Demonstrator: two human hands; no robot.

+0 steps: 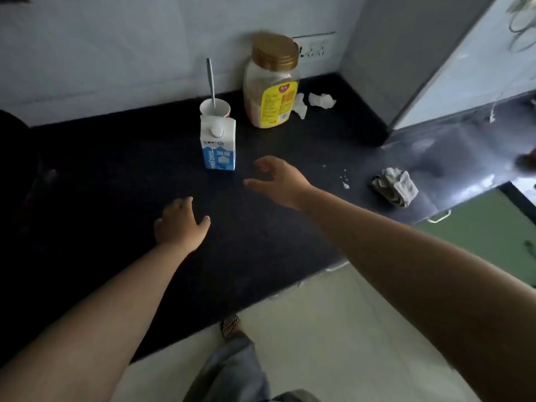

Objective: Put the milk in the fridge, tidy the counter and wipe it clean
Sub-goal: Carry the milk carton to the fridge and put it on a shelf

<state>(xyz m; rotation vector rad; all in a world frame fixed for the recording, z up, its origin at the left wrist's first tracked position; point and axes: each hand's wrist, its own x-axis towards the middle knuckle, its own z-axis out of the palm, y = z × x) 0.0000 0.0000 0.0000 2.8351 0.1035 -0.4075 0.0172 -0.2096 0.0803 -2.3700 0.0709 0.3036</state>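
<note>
A blue and white milk carton (218, 146) with a white screw cap stands upright on the black counter (121, 181). My right hand (280, 181) hovers open just to its right, fingers spread toward the carton, not touching it. My left hand (180, 224) is open over the counter, nearer to me and below the carton. Behind the carton is a white cup (215, 108) with a spoon (211, 82) standing in it. A crumpled grey cloth (395, 186) lies on the counter at the right.
A large clear jar (271, 82) with a gold lid and yellow label stands by the wall. Crumpled white tissues (316, 102) lie beside it, and small white crumbs (344, 181) dot the counter. A grey fridge side (406, 53) rises at the right. A green drawer (475, 227) sits below.
</note>
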